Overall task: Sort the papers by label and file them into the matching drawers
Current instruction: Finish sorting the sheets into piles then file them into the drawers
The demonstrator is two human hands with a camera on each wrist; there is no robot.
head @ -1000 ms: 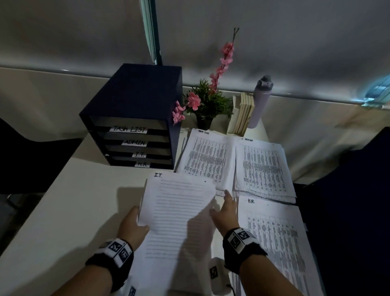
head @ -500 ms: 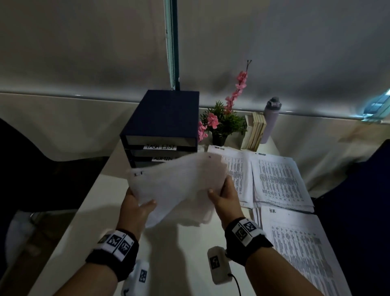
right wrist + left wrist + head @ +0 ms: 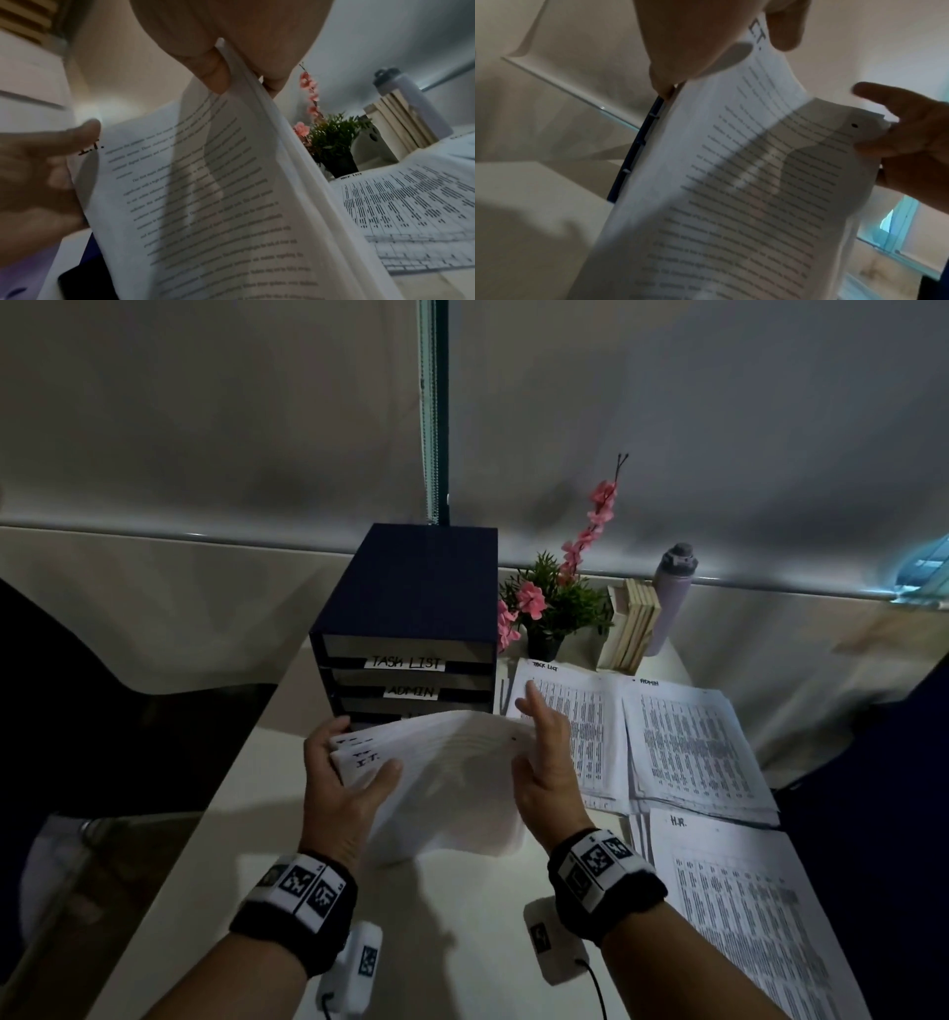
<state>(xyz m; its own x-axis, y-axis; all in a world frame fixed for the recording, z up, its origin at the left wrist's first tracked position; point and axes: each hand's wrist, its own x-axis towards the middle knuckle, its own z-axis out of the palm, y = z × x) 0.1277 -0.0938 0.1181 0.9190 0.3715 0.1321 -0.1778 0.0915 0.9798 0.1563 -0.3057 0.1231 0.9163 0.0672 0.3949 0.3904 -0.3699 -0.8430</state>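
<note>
Filing step for the I.T. stack (image 3: 441, 762): left hand (image 3: 344, 793) pinches its left edge and right hand (image 3: 547, 762) grips its right edge, holding the sagging sheaf off the table just near of the drawer unit (image 3: 411, 629). Next move, by my judgement, needs the sheets squared and fed level into the I.T. drawer (third down). That drawer's label and the lowest one are hidden behind the stack.

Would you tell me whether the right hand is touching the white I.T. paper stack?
Touching: the right wrist view shows right hand pinching the white I.T. paper stack.
</note>
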